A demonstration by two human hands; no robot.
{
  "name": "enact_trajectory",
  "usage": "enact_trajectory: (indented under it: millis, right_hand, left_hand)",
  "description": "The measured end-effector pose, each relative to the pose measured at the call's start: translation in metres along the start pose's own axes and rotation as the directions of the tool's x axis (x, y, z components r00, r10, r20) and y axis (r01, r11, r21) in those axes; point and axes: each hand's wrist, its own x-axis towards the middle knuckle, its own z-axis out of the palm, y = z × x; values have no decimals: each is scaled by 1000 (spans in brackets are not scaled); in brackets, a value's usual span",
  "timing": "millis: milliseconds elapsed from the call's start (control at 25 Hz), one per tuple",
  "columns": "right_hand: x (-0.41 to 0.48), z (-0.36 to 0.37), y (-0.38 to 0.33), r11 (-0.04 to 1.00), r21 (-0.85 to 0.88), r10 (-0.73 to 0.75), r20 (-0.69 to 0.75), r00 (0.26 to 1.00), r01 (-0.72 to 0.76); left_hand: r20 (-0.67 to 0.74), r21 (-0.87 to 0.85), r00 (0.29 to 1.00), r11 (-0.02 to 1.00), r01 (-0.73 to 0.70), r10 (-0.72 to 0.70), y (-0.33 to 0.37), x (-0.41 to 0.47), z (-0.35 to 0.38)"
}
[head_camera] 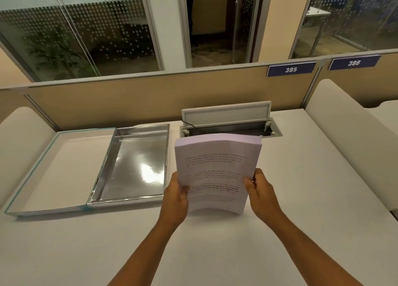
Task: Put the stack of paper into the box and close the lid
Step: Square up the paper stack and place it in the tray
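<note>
I hold a thick stack of printed white paper point(215, 169) upright above the white desk, its bottom edge just over the surface. My left hand point(177, 196) grips its lower left edge and my right hand point(261, 191) grips its lower right edge. Left of the stack lies the open box: a shallow tray with a shiny silver lining point(133, 163), and its white lid point(58, 169) with a teal rim folded flat out to the left. Nothing is in the tray.
An open cable hatch point(230, 126) with a raised flap sits in the desk just behind the paper. A beige partition point(150, 96) bounds the desk's far edge. Rounded white dividers point(344, 135) stand on the right and on the far left.
</note>
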Motion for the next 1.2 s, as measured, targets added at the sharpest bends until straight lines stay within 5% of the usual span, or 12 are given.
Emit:
enact_trajectory:
  millis: [600, 1200]
  right_hand:
    - [-38, 24, -22, 987, 37, -148, -118, 982, 153]
    - [-47, 34, -3, 995, -57, -94, -137, 986, 86]
  left_hand:
    - [-59, -334, 994, 936, -110, 95, 16, -14, -25]
    - [-42, -214, 989, 966, -147, 141, -10, -31, -18]
